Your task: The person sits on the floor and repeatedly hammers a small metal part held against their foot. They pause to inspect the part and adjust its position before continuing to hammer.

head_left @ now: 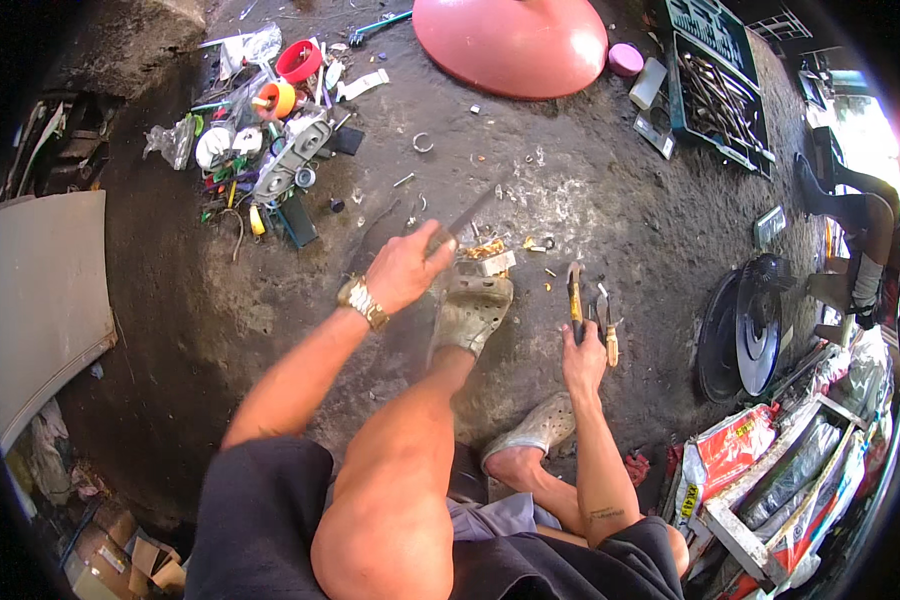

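My left hand (pixel 408 268), with a watch on its wrist, is closed around a long dark blade-like tool (pixel 473 212) that points up and right and is partly blurred. Just right of it, at the toe of my clog (pixel 470 312), lies a small pale metal block (pixel 488 263) with brass-coloured bits on it. In my right hand (pixel 584 358) is a tool with a yellow-and-black handle (pixel 575 300), its narrow head pointing away from me. Touching or close beside that hand, a screwdriver-like tool with a wooden handle (pixel 612 343) lies on the ground.
A heap of plastic and metal scraps (pixel 280 150) lies at the far left. A pink dome (pixel 510 45) stands at the back, an open toolbox (pixel 720 100) at the far right. Nearer right are a black fan-like round part (pixel 735 330) and a crate of bags (pixel 750 540). A pale panel (pixel 45 300) leans left.
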`<state>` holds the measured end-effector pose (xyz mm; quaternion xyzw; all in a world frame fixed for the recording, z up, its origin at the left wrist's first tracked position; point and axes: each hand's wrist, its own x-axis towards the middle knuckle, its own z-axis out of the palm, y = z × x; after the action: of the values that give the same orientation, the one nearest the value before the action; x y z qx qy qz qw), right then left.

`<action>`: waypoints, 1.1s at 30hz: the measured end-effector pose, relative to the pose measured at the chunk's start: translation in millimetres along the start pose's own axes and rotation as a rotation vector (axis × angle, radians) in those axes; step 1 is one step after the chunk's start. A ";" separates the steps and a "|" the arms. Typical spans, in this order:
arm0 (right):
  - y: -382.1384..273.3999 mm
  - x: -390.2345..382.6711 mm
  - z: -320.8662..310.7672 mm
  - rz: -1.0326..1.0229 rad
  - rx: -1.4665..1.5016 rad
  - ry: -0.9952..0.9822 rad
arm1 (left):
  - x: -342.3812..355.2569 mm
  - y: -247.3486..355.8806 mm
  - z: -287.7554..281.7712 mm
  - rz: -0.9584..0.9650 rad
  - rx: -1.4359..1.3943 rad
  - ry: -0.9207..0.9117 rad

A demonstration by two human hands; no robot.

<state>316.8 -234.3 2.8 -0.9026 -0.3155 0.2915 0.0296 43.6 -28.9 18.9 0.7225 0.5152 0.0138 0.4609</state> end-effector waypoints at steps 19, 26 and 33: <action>-126.2 44.7 62.5 -0.253 0.314 -0.118 | 48.8 -36.8 81.0 -0.291 -0.540 0.188; -103.2 123.1 73.6 -0.630 0.486 -0.271 | 42.8 -10.0 81.4 -0.375 -0.913 0.115; -114.9 124.6 65.0 -0.426 0.438 -0.452 | 41.3 -24.4 71.0 -0.381 -0.944 0.042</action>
<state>296.5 -77.9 -87.0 -0.7020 -0.4249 0.5310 0.2115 80.3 -42.8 -57.3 0.3283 0.5844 0.1755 0.7211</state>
